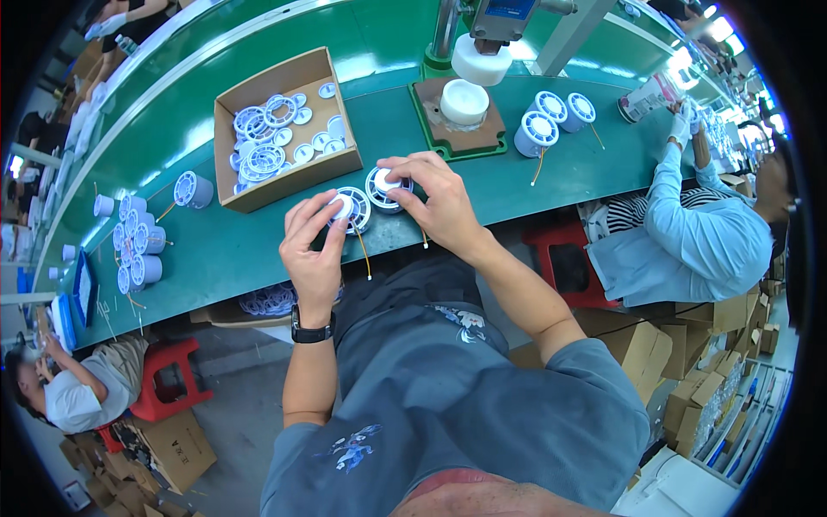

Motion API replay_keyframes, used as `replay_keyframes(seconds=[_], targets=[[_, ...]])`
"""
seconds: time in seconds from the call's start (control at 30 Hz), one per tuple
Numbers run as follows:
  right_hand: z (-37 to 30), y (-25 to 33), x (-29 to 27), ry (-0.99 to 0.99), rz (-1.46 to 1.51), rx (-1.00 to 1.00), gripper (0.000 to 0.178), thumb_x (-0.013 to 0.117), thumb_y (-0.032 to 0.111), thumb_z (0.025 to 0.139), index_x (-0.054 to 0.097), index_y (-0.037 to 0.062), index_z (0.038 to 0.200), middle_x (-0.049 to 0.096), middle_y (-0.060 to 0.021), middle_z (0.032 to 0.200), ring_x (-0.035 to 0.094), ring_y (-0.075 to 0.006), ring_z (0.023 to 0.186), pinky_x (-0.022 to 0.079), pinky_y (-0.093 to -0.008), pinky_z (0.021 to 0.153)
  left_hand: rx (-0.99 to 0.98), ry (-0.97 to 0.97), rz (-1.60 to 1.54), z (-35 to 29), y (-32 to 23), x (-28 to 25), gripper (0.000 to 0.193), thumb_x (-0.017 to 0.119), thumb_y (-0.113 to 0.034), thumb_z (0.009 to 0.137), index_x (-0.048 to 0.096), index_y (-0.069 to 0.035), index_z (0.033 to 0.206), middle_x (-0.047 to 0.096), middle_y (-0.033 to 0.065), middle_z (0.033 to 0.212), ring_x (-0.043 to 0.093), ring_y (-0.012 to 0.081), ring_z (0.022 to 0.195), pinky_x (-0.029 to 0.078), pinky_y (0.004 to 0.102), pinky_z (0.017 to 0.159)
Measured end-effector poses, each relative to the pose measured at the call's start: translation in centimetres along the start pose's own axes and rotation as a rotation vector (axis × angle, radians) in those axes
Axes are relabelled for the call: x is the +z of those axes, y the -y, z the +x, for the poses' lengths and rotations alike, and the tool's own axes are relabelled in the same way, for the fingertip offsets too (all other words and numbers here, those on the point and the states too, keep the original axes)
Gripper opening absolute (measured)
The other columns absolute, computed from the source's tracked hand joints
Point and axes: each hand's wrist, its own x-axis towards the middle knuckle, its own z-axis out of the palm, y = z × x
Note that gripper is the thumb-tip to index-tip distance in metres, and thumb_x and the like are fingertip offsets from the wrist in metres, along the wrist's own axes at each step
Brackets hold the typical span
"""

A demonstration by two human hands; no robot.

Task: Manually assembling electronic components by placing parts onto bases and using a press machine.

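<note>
Two white round motor-like housings with slotted rims stand side by side at the table's near edge, the left housing [363, 207] and the right housing [403, 198]. A thin wire with a small white connector trails from each toward me. My left hand [310, 250] pinches a small white disc cap [343, 208] at the top of the left housing. With thumb and fingers, my right hand [441, 205] grips another white disc cap [385, 179] over the centre of the right housing. Whether either cap is fully seated is hidden by my fingers.
Beyond my hands, a cardboard box [291, 183] holds white rings and discs. A green press [424, 121] with white round blocks stands behind. More wired housings sit at right [539, 133] and left [138, 237]. A co-worker [702, 228] sits at right, another person [77, 392] at left.
</note>
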Motion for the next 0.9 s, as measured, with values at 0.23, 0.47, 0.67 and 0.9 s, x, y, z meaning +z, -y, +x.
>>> replay_keyframes(seconds=[0.23,0.47,0.67,0.9], targets=[[0.5,0.2,-1.2,-0.067,0.052,0.037,0.021,0.073,0.001,0.078,0.067,0.0014,0.098,0.071,-0.0116,0.112,0.063,-0.0256,0.102,0.051,-0.0351,0.087,0.064,0.070,0.093,0.0,-0.1,-0.3,0.022,0.072,0.000,0.079,0.076,-0.003,0.100,0.072,0.0096,0.109,0.061,0.0260,0.104,0.047,0.0363,0.093],[0.4,-0.1,-1.0,0.016,0.007,-0.023,0.022,0.074,0.002,0.077,0.068,0.0015,0.098,0.071,-0.0102,0.113,0.062,-0.0259,0.101,0.051,-0.0359,0.087,0.131,0.094,0.185,0.4,-0.6,-0.7,0.021,0.072,0.000,0.078,0.076,-0.005,0.097,0.072,0.0094,0.108,0.062,0.0273,0.103,0.048,0.0369,0.092],[0.0,0.4,-0.6,0.065,-0.076,-0.053,0.022,0.074,0.002,0.075,0.069,0.0010,0.097,0.071,-0.0073,0.114,0.061,-0.0263,0.098,0.051,-0.0365,0.085,0.118,0.097,0.163,0.4,-0.6,-0.6,0.021,0.072,0.000,0.077,0.076,-0.005,0.097,0.072,0.0092,0.108,0.062,0.0274,0.103,0.049,0.0373,0.091],[0.3,0.3,-1.1,0.081,-0.102,-0.061,0.021,0.073,0.002,0.076,0.068,0.0009,0.096,0.071,-0.0078,0.113,0.061,-0.0278,0.097,0.051,-0.0366,0.085,0.185,0.089,0.204,0.2,-0.2,-0.4,0.024,0.074,-0.001,0.075,0.075,-0.004,0.099,0.071,0.0102,0.111,0.062,0.0284,0.105,0.049,0.0378,0.092]])
